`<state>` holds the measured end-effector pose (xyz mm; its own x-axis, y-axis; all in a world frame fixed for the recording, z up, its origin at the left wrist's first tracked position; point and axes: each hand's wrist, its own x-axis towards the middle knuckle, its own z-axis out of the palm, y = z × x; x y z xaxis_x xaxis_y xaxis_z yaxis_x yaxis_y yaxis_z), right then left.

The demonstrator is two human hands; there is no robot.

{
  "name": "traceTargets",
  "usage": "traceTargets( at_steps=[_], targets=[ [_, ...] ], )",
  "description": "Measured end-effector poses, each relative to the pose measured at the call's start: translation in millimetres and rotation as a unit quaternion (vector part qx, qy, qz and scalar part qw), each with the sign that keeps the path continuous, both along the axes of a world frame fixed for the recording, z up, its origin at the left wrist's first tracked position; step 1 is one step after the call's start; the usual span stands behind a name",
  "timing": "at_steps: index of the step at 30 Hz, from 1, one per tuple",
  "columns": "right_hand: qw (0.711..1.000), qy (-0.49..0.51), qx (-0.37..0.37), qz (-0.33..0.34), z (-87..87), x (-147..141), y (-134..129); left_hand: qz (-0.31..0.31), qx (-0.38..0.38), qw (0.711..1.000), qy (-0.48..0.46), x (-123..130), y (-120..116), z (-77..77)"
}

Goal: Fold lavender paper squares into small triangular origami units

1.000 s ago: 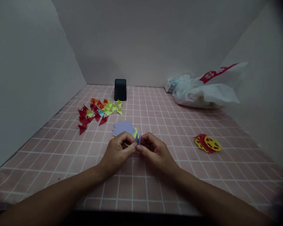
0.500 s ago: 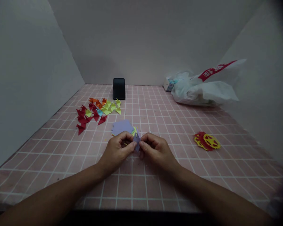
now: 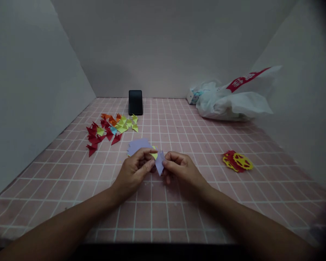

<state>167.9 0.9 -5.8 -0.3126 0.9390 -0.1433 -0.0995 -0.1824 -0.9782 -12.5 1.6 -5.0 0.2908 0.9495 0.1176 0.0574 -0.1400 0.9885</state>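
A small diamond-shaped piece of folded purple paper stands point-down between my hands, with a split at its top. My right hand pinches its right edge between thumb and fingers. Close by the paper's left edge, my left hand has its thumb and index finger apart; whether its other fingers touch the paper is hidden. Behind the left hand lies a stack of purple paper sheets, partly covered by the fingers. A bit of yellow paper shows between the left hand and the folded piece.
Several folded paper cranes, including a red crane and a yellow crane, lie back left. A black phone stands behind them. Red and yellow cut-outs lie right. A white plastic bag and a small box sit back right.
My left thumb and index finger have come off the purple paper and spread apart. The paper has turned to show a broader, lighter face, while my right hand keeps its pinch.
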Motion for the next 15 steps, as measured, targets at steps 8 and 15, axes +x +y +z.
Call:
traceTargets(
  at_steps=[8, 15],
  targets=[
    [0.966, -0.175, 0.171, 0.079, 15.4, 10.7, 4.7, -0.050, 0.037, 0.991, 0.122, -5.2, 7.4, 11.7],
    [0.962, -0.151, 0.216, -0.067, 7.7, 9.8, 6.4, 0.002, -0.125, 0.992, -0.008, -0.6, 7.9, 2.8]
  ],
)
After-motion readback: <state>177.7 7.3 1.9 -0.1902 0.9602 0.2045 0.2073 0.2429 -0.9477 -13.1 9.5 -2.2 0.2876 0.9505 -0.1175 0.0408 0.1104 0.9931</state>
